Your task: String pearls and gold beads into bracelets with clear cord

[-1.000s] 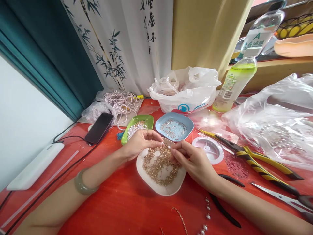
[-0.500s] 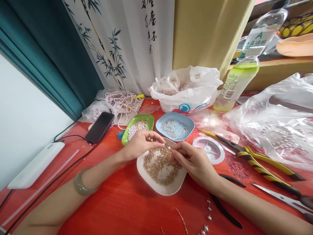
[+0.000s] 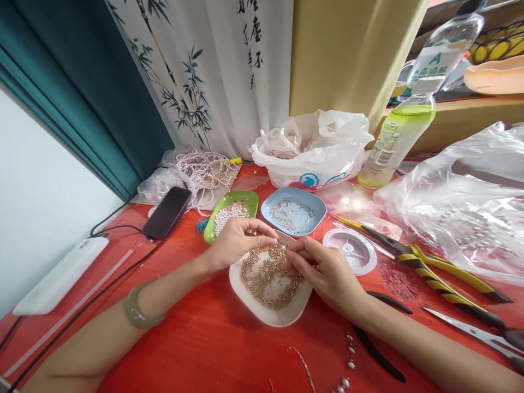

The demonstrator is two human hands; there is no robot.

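Over the far part of a white dish [image 3: 262, 314] of small gold beads [image 3: 266, 278], my two hands almost meet. My left hand [image 3: 241, 240] is closed in a pinch, thumb against forefinger, with a tiny pale bead-like bit at the tips. Facing it, my right hand [image 3: 323, 265] pinches too, with something small and shiny at its fingertips that is too tiny to name. Behind them stand a green dish [image 3: 252, 203] with white pearl beads [image 3: 231, 217] and a blue dish [image 3: 317, 217] with short metal pins [image 3: 292, 214].
Right of the dishes lie a white spool [image 3: 349, 251], yellow-black pliers [image 3: 434, 278] and scissors [image 3: 466, 327]. Black-handled pliers [image 3: 380, 357] sit under my right forearm. A bottle [image 3: 399, 142] and plastic bags [image 3: 315, 158] stand behind. At left are a phone [image 3: 167, 213] and a cable [image 3: 102, 292].
Hardly anything differs. My left fingertips have shifted very slightly to the right, and both hands keep their pinch above the white dish.
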